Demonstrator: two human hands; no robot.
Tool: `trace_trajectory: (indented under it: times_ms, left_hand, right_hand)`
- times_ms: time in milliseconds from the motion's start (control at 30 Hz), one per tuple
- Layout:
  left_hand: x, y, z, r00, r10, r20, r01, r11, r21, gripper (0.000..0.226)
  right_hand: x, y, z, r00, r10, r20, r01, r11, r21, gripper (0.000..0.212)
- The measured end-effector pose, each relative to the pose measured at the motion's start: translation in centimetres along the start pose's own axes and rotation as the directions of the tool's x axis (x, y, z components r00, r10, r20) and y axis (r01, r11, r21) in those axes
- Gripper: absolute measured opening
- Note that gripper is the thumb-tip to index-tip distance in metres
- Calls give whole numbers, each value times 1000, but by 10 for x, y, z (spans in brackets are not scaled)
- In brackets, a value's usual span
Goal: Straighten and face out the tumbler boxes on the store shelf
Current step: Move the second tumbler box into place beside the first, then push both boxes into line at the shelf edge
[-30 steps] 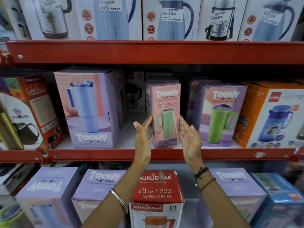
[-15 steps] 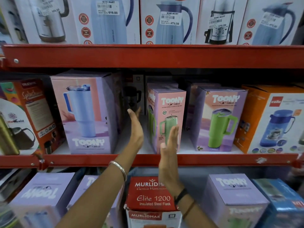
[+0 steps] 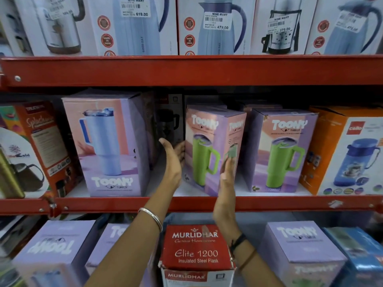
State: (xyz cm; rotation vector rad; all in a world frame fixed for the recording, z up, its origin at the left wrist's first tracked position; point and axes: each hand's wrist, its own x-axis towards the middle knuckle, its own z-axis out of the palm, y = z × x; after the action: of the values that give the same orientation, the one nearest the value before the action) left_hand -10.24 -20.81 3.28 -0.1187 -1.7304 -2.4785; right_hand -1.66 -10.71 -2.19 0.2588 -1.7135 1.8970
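Both hands, left [image 3: 173, 160] at 9 o'clock, right [image 3: 227, 175] at 5 o'clock, press flat, extended fingers against the skewed box [image 3: 209, 150].

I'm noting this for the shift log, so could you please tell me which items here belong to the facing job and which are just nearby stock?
In the job:
middle Toony box
left hand
right hand

Nearby stock:
Cello jug box
Murlidhar flask box

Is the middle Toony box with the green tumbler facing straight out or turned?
Turned: the middle Toony box shows two faces, its corner pointing outward.
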Motion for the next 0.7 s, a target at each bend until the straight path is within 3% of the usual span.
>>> trace_trajectory:
  times_ms: [200,333,500,600,633,700]
  left_hand:
    - [-26,-1,-2,995,98,-21,-98,995,7,86]
    - [-40,-8,-4,990,140,-6,-140,990,30,80]
    - [-50,-18,-7,987,159,12,-159,985,72,91]
    - [-52,-20,-8,985,170,6,-169,978,125,103]
    - [-52,-20,-8,984,180,5,-178,972,153,102]
    - [-53,-20,-8,981,194,12,-193,963,190,97]
  right_hand:
    - [33,-1,-35,987,162,9,-159,956,248,71]
    - [47,-2,-48,979,185,90,-201,956,216,85]
    - [52,-3,-57,967,205,152,-232,954,190,73]
    - [50,-2,-59,963,222,155,-242,962,128,107]
    - [49,-3,-60,966,223,134,-238,965,108,108]
    - [49,-3,-62,973,222,69,-229,967,113,88]
